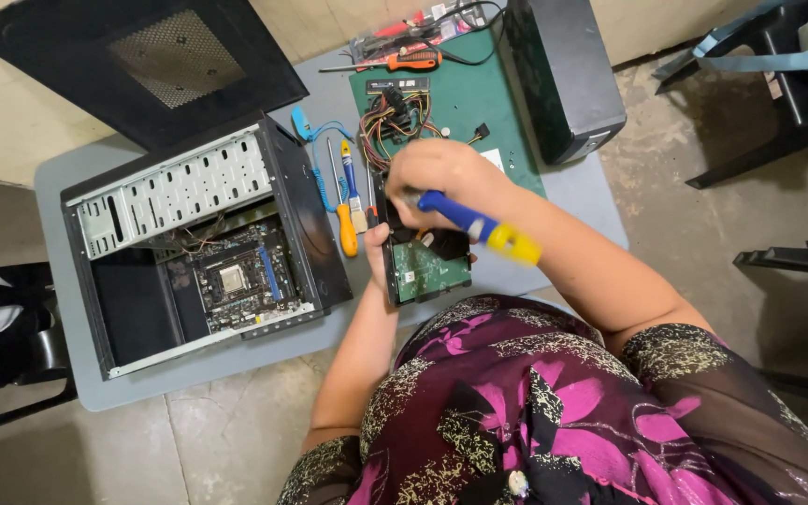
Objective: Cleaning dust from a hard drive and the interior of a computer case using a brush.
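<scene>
My right hand [448,173] grips a screwdriver with a blue and yellow handle [479,227], its tip hidden against a hard drive [427,269] with a green circuit board facing up. My left hand [378,251] holds the drive by its left edge, just above the grey table [58,187]. Most of the left hand is hidden under the drive.
An open black computer case [200,245] with its motherboard showing lies at the left. Between case and drive lie screwdrivers [345,220], a brush and a blue cable. A green mat [465,103] carries a wire bundle and an orange screwdriver. A black box [563,75] stands at right, a side panel [142,65] behind.
</scene>
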